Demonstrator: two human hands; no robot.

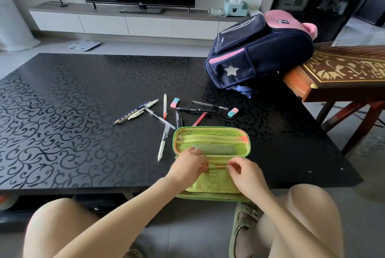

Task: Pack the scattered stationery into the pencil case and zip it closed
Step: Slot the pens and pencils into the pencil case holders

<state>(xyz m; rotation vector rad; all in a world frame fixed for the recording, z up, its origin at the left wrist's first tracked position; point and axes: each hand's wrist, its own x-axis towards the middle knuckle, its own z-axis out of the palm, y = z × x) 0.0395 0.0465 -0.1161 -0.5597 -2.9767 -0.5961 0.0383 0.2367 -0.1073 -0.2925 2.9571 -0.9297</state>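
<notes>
Green pencil case point(211, 149) lying open at the table's point(62, 111) near edge, at 6 o'clock in the head view; mesh-pocket lid folded back toward 12, elastic-loop flap point(212, 176) facing up. Left hand point(187, 167) curled at the flap's 9 o'clock side, fingertips pinching one end of a thin pale pencil point(217, 166); right hand point(242, 171) curled at 3 o'clock, thumb and forefinger closed on the other end. Two-handed hold probably meant to steer the pencil under the top loop, one hand feeding, the other guiding; exact contact partly hidden by the fingers.

Remaining stationery spread from 10 to 1 o'clock beyond the case: dotted blue pencil point(130, 115), white pen point(162, 145) just beside the case's left edge, upright white-and-red pen point(165, 106), black pen point(193, 109), two pink-and-teal erasers point(175, 102) point(233, 112). Backpack point(260, 49) at 1 o'clock, well apart, outside the task. Packing judged barely begun; zipper undone.
</notes>
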